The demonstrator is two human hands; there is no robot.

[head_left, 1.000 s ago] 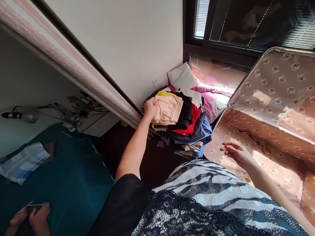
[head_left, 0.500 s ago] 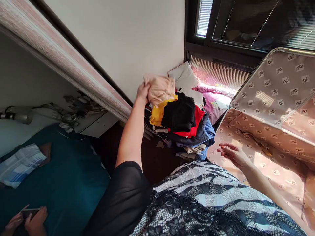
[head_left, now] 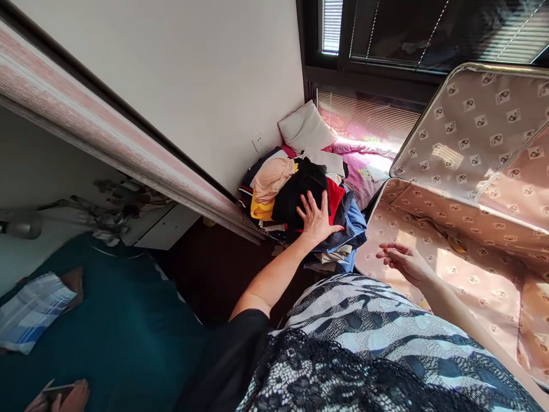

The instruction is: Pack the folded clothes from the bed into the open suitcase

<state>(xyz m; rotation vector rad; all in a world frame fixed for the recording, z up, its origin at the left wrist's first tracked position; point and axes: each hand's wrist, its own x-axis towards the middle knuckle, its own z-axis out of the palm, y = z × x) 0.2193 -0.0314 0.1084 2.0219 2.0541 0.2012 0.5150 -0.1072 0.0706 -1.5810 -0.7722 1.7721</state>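
Note:
My left hand [head_left: 316, 220] lies spread over a folded black garment [head_left: 294, 197] near the top of a pile of clothes. To its left on the pile rests a beige garment [head_left: 273, 178], above a yellow one [head_left: 261, 209]. A red garment [head_left: 335, 200] shows just right of my fingers, with blue clothes [head_left: 355, 220] under it. My right hand [head_left: 403, 260] hovers in front of the open suitcase [head_left: 476, 274], its fingers loosely apart and nothing in them.
A white pillow [head_left: 305, 127] and pink bedding [head_left: 362, 166] lie behind the pile by the window. At left is a bed with a dark teal sheet [head_left: 124, 320] and a plaid cloth [head_left: 36, 309]. Another person's hands [head_left: 71, 397] hold a phone at the lower left.
My left hand has let go of the beige garment, which now rests on the pile's left side. It has moved right onto the black garment. My right hand has barely moved.

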